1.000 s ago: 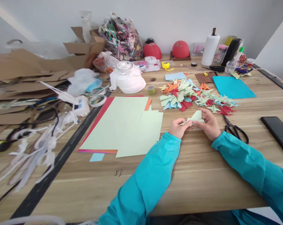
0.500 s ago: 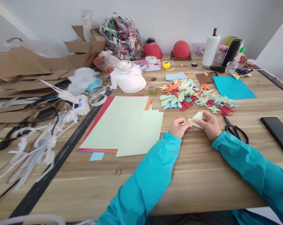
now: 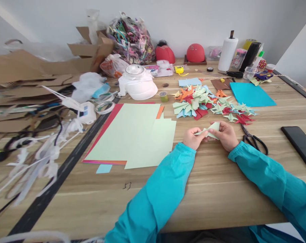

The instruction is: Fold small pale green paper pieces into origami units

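Observation:
Both of my hands hold one folded piece of pale green paper just above the wooden table. My left hand pinches its left tip. My right hand grips its right side with curled fingers. Just beyond the hands lies a heap of folded paper shapes in green, red, orange and blue. To the left of my hands lie flat pale green sheets on top of red and orange ones.
Black scissors lie right of my right hand, a dark phone further right. A blue sheet, a paper towel roll, a white kettle-like pot and a small green spool stand behind. Cardboard and white straps crowd the left.
The folded green paper has shifted a little between my fingers, its upper right flap now lower. Both hands stay in the same spot.

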Tool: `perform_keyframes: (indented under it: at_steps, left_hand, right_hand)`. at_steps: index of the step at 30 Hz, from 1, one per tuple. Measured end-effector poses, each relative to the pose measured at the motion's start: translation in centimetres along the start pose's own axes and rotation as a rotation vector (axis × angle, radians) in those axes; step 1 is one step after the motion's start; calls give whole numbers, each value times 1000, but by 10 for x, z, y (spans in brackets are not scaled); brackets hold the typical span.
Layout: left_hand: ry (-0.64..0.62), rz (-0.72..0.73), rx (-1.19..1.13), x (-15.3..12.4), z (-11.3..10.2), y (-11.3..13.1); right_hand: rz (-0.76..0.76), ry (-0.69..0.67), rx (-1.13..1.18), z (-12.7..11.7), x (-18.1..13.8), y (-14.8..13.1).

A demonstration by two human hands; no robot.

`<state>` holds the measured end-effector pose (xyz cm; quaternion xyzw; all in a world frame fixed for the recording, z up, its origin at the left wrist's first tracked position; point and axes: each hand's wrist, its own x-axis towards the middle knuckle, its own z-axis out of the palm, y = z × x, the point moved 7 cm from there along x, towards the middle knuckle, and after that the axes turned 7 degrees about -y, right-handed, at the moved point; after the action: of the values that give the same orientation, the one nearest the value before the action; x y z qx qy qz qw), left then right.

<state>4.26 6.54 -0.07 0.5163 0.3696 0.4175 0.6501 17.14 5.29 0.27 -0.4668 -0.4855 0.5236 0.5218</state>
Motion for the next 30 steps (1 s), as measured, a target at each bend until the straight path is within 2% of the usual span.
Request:
perform_keyframes:
  at_steps: [10, 15, 20, 26, 30]
  left_hand:
    - [0, 14, -16, 1, -1, -1]
    - [-40, -8, -94, 3, 0, -4]
    - [-78, -48, -149, 5, 1, -10]
    - [-6, -11, -63, 2, -1, -4]
    - [87, 12, -32, 2, -8, -4]
  right_hand:
    - [-12, -71, 16, 3, 2, 2]
    - [-14, -48, -149, 2, 0, -4]
    - [8, -160, -88, 10, -2, -5]
    - [17, -191, 0, 11, -1, 0]
    - [40, -129, 91, 4, 3, 6]
